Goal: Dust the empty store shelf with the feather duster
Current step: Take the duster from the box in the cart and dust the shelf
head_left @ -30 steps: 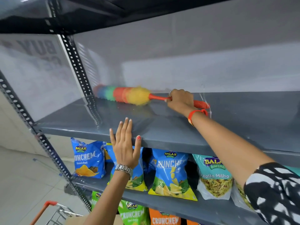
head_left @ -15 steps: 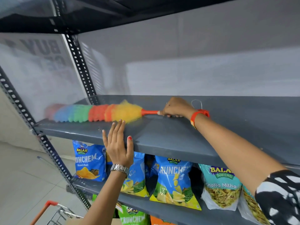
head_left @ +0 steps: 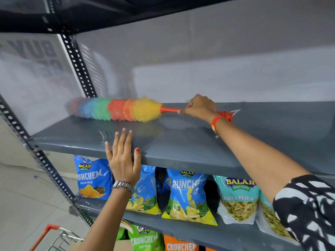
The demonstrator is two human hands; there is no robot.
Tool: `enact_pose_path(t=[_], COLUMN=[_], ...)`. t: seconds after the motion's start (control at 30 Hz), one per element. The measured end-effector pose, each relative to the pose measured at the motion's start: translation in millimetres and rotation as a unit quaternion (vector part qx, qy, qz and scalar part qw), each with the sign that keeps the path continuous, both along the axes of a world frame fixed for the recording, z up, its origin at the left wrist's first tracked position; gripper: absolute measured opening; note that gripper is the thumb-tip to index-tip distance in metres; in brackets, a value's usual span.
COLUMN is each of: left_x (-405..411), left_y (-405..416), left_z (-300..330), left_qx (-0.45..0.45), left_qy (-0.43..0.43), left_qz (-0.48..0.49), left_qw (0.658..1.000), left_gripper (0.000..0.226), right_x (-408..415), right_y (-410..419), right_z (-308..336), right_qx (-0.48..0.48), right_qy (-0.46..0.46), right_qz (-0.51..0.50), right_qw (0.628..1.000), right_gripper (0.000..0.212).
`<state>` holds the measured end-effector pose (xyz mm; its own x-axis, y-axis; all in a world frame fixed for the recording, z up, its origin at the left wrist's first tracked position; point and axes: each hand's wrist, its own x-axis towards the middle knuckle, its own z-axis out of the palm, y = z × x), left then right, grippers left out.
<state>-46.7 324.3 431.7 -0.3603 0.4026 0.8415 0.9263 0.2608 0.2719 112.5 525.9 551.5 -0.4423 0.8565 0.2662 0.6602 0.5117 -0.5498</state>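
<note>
The empty grey shelf (head_left: 190, 142) runs across the middle of the head view. On it lies a rainbow feather duster (head_left: 117, 109), its fluffy head pointing left toward the back left corner and its blue tip blurred. My right hand (head_left: 200, 108) is closed around the orange handle, whose ribbed end sticks out behind my wrist. My left hand (head_left: 123, 158) rests flat on the shelf's front edge with its fingers spread, holding nothing.
A perforated black upright (head_left: 78, 66) stands at the back left, another (head_left: 45, 171) at the front left. Snack bags (head_left: 186, 194) fill the shelf below. A dark shelf (head_left: 108, 13) hangs overhead. An orange-handled trolley (head_left: 49, 236) sits at the bottom left.
The duster swept forward and left toward the shelf's front left edge, then back toward the rear. My left hand stayed on the front edge.
</note>
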Motion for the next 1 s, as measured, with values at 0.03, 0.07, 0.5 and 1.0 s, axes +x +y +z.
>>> enact_pose_path(t=[0.03,0.07,0.5,1.0], left_x=[1.4,4.6,116.2,157.2], left_y=[-2.2,-4.5,15.7,29.3], left_z=[1.0,2.6,18.0,13.5], left_qx=[-0.02,-0.037,-0.067,-0.099], left_qy=[0.009,0.017,0.07,0.035], left_qz=[0.016,0.027,-0.118,-0.133], left_qw=[1.0,0.999,0.988,0.986], left_gripper=[0.056,0.056,0.059,0.059], right_x=[8.9,19.3,169.4,244.8], right_y=[-0.3,-0.9,13.5,57.7], right_z=[1.1,2.4,-6.9,-2.1], right_qx=[-0.016,-0.027,-0.11,-0.109], right_qy=[-0.001,-0.008,0.005,-0.038], right_qz=[0.011,0.017,0.04,-0.034], right_qw=[1.0,0.999,0.993,0.993], right_gripper=[0.037,0.041,0.042,0.053])
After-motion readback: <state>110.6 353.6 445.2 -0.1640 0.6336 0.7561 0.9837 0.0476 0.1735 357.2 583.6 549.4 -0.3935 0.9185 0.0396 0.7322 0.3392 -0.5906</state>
